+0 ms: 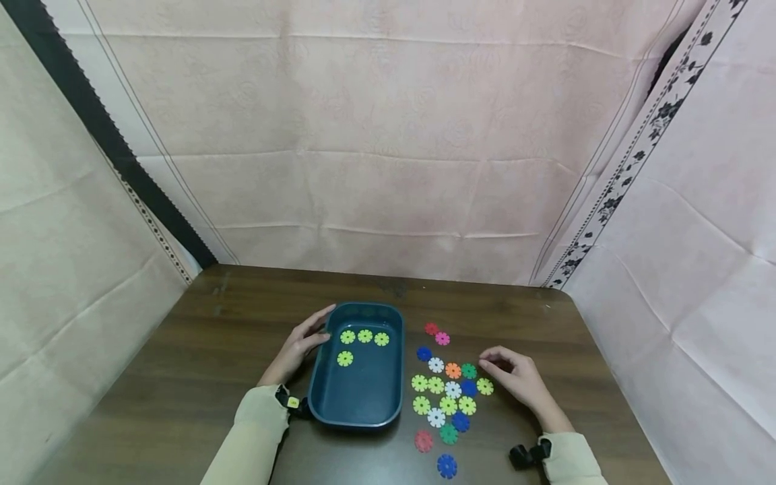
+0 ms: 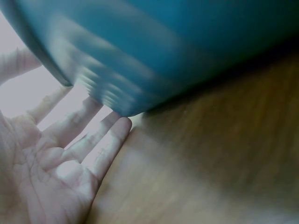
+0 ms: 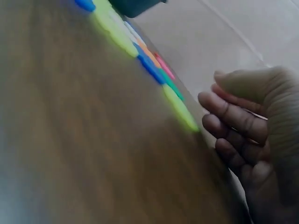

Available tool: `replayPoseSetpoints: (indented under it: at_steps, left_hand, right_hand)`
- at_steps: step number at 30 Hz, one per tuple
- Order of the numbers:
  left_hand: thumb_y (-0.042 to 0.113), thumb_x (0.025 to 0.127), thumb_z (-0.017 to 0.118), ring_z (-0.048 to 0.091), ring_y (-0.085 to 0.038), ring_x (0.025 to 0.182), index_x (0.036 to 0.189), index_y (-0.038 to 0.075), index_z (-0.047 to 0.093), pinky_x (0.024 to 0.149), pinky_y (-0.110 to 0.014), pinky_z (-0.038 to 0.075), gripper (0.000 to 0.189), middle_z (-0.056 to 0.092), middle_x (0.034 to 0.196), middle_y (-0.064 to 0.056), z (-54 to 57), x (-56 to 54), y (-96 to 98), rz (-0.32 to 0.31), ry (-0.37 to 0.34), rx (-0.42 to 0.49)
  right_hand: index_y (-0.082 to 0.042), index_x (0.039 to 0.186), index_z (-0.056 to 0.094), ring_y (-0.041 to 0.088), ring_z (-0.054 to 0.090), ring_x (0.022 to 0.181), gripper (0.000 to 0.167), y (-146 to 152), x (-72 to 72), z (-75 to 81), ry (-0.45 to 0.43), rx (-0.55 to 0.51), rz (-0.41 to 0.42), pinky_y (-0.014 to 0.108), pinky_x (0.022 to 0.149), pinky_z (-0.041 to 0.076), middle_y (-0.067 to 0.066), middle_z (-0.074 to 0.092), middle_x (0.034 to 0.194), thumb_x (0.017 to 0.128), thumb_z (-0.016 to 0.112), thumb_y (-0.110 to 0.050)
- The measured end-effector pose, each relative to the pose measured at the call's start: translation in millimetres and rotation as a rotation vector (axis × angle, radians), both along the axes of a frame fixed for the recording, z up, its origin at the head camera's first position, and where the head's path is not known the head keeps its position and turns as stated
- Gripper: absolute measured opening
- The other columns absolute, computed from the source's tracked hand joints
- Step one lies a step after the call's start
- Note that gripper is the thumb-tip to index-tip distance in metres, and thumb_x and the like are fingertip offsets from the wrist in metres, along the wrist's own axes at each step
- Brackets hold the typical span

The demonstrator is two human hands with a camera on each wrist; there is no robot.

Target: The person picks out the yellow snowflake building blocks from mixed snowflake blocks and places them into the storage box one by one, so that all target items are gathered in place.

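A dark teal tray point(image 1: 358, 411) stands on the table with several yellow-green flower-shaped discs point(image 1: 345, 358) lying inside. My left hand point(image 1: 300, 343) rests at its far left side, the thumb at the rim. In the left wrist view, the fairly straight fingers point(image 2: 105, 147) touch the tray's outer wall point(image 2: 154, 46). To the right of the loose discs, my right hand point(image 1: 515, 374) hovers, fingers loosely bent. Nothing shows between its thumb and fingertips. Nearest to it are a yellow-green disc point(image 1: 485, 386) and a green disc point(image 1: 469, 371).
Right of the tray, flower-shaped discs lie loosely grouped: white point(image 1: 436, 417), blue point(image 1: 446, 466), orange point(image 1: 453, 370), red point(image 1: 424, 441), pink point(image 1: 442, 339) and more yellow-green ones point(image 1: 421, 405). Pale cloth point(image 1: 388, 135) hangs behind the wooden table point(image 1: 242, 316) and at both sides.
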State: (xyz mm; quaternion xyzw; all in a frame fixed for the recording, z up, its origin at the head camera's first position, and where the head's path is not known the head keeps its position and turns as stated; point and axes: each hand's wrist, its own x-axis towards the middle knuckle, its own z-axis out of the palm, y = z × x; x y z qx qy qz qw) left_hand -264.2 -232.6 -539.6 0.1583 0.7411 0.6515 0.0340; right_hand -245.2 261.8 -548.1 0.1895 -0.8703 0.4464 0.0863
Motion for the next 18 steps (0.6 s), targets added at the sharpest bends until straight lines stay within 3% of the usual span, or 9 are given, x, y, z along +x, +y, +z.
replayPoseSetpoints:
  at_steps: [2,7,14,18]
  left_hand:
    - [0.019,0.102,0.056,0.048,-0.033,0.132,0.154,0.033,0.042,0.103,-0.048,0.04,0.055,0.048,0.15,-0.007,-0.4,0.5,0.1,0.001,-0.001,-0.001]
    - [0.019,0.102,0.056,0.048,-0.032,0.132,0.154,0.032,0.041,0.103,-0.049,0.04,0.056,0.048,0.15,-0.006,-0.3,0.5,1.0,0.0,-0.006,-0.004]
    - [0.015,0.101,0.056,0.046,-0.031,0.134,0.153,0.032,0.043,0.105,-0.051,0.038,0.056,0.048,0.15,-0.005,1.0,0.6,0.6,0.012,0.0,-0.005]
    - [0.015,0.102,0.055,0.046,-0.032,0.134,0.153,0.032,0.043,0.105,-0.051,0.038,0.056,0.047,0.151,-0.005,0.5,0.8,0.4,0.01,0.003,-0.014]
  right_hand:
    - [-0.022,0.101,0.074,0.009,0.064,0.077,0.009,7.9,5.4,-3.3,0.009,0.034,-0.012,0.027,0.069,0.052,-0.012,0.071,0.089,0.094,0.074,-0.026]
    - [-0.021,0.103,0.074,0.008,0.061,0.082,0.013,20.6,14.4,-6.0,0.074,0.095,0.048,0.027,0.072,0.05,-0.011,0.068,0.093,0.091,0.077,-0.021]
    - [-0.027,0.103,0.071,0.01,0.055,0.089,0.022,21.7,14.0,-6.9,0.115,0.177,0.15,0.032,0.077,0.046,-0.011,0.063,0.096,0.085,0.082,-0.031]
    - [-0.029,0.102,0.07,0.01,0.052,0.089,0.025,20.8,13.8,-7.6,0.104,0.195,0.162,0.033,0.077,0.045,-0.012,0.062,0.096,0.082,0.084,-0.035]
